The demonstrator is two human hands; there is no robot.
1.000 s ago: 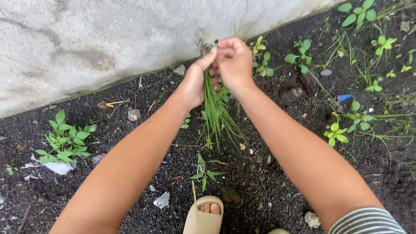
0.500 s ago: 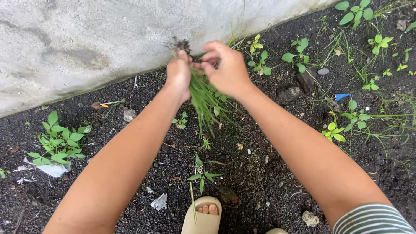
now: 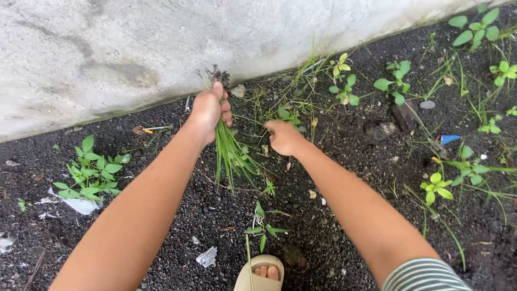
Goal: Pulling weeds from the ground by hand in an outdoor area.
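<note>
A bunch of long, thin green grass blades with dark, soil-caked roots (image 3: 229, 151) hangs upside down in the air above the black gravelly soil (image 3: 177, 226), just in front of the foot of the pale grey concrete wall (image 3: 161, 48). Its long axis runs almost straight up and down in the view: the roots poke out above the fist near the wall, and the blades fan downward toward the person. The left hand (image 3: 207, 110) is closed into a tight fist around the bunch just under the roots.

The right hand (image 3: 284, 137) is low, right of the bunch and apart from it, knuckles up, its fingers curled down among short grass stems on the soil; whether they pinch a stem cannot be told. More thin grass (image 3: 301, 89) grows just beyond this hand, toward the wall, so the right hand is plainly the nearer one to it.

Further out stand small round-leaved green weeds (image 3: 344, 86), a broad-leaved green weed (image 3: 91, 172) at the left, a blue scrap (image 3: 449, 139) and the toe of a beige sandal (image 3: 261, 275).
</note>
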